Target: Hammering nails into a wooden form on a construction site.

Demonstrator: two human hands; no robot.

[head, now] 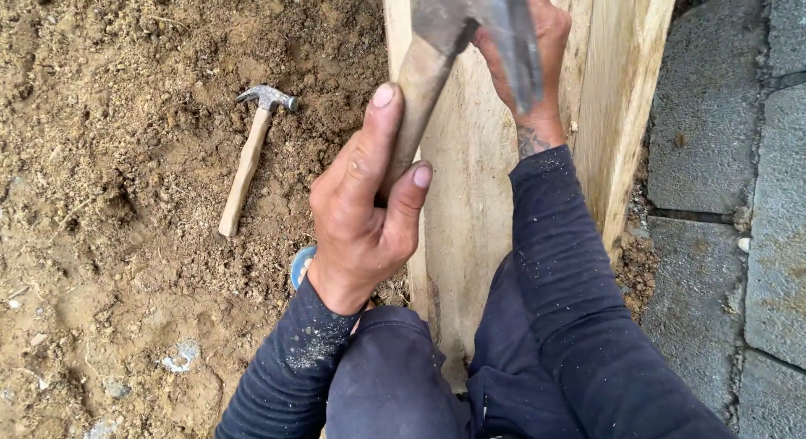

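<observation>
Right now the left hand (365, 212) is wrapped tight around the pale wooden handle of a grey metal hatchet (470, 36), with the thumb lying up along the handle. The hatchet head is up near the top of the picture, close against the tall pale wooden plank (470, 179) that stands up between the person's knees. The right hand (533, 61) lies on the plank just behind the blade, fingers curled on the wood; how firmly it grips is hard to tell.

The plank looks rough and freshly cut along its side, so some chopping seems done. How much is left cannot be told from this one look.

A small claw hammer with a light wooden handle (250, 154) lies on the brown loose dirt (109, 237), well apart from both hands. Grey stone paving blocks (730, 154) run along the right. The right hand sits very near the blade, and that looks risky.
</observation>
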